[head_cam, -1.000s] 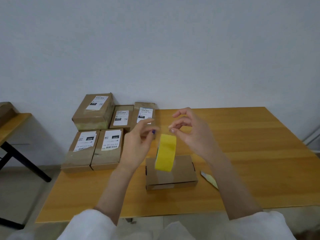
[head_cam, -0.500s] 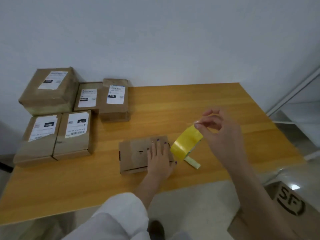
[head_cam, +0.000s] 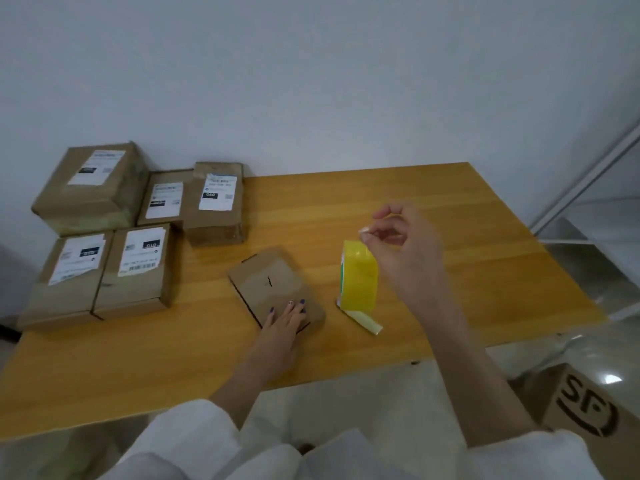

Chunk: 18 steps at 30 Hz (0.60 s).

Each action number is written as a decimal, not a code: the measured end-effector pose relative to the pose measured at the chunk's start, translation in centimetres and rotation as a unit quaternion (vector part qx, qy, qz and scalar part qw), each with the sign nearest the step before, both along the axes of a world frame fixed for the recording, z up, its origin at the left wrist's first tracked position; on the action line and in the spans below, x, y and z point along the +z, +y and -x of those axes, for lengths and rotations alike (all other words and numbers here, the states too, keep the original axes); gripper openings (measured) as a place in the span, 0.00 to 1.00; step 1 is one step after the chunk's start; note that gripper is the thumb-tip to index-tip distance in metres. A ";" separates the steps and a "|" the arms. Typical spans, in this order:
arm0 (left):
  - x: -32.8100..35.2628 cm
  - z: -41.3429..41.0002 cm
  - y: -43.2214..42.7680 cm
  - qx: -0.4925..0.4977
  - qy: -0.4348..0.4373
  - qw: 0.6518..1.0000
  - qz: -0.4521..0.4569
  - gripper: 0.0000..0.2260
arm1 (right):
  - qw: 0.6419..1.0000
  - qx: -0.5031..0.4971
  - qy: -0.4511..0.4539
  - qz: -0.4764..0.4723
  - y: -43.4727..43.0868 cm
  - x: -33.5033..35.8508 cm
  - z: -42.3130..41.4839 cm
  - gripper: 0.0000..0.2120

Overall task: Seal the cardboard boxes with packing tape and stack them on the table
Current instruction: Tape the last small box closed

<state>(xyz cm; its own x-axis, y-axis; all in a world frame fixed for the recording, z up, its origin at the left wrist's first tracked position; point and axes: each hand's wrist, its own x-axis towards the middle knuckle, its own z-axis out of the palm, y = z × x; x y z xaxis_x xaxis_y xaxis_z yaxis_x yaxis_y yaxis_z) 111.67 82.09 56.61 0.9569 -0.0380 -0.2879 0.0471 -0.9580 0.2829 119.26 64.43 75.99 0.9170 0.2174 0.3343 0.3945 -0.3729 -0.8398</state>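
A small flat cardboard box (head_cam: pixel 273 284) lies slanted on the wooden table (head_cam: pixel 450 237), near its front edge. My left hand (head_cam: pixel 285 323) presses flat on the box's near corner, fingers straight. To the right, my right hand (head_cam: pixel 403 244) pinches the loose end of the yellow packing tape roll (head_cam: pixel 358 277), which hangs on edge below my fingertips, just over the tabletop. Several sealed, labelled cardboard boxes (head_cam: pixel 138 268) sit grouped at the table's back left, one of them raised on top of the others.
A pale yellow box cutter (head_cam: pixel 367 323) lies on the table just under the tape roll. A brown carton marked SF (head_cam: pixel 588 410) stands on the floor at lower right. A white metal rack (head_cam: pixel 588 188) rises past the table's right end.
The small box has turned to lie slanted, and my left hand has slid to its near corner. The tape roll now hangs more upright under my right hand.
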 end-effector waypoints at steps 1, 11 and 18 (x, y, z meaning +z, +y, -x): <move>0.0 0.8 0.6 0.022 0.006 0.999 0.031 0.31 | 1.000 0.004 0.002 -0.010 0.5 0.0 0.0 0.12; 7.3 2.1 1.4 0.300 -0.247 0.766 0.512 0.12 | 0.996 0.078 0.027 -0.038 5.6 0.5 0.8 0.11; 9.7 3.2 2.2 0.149 -0.163 0.815 0.536 0.18 | 0.993 0.103 0.040 -0.047 9.8 0.8 2.0 0.12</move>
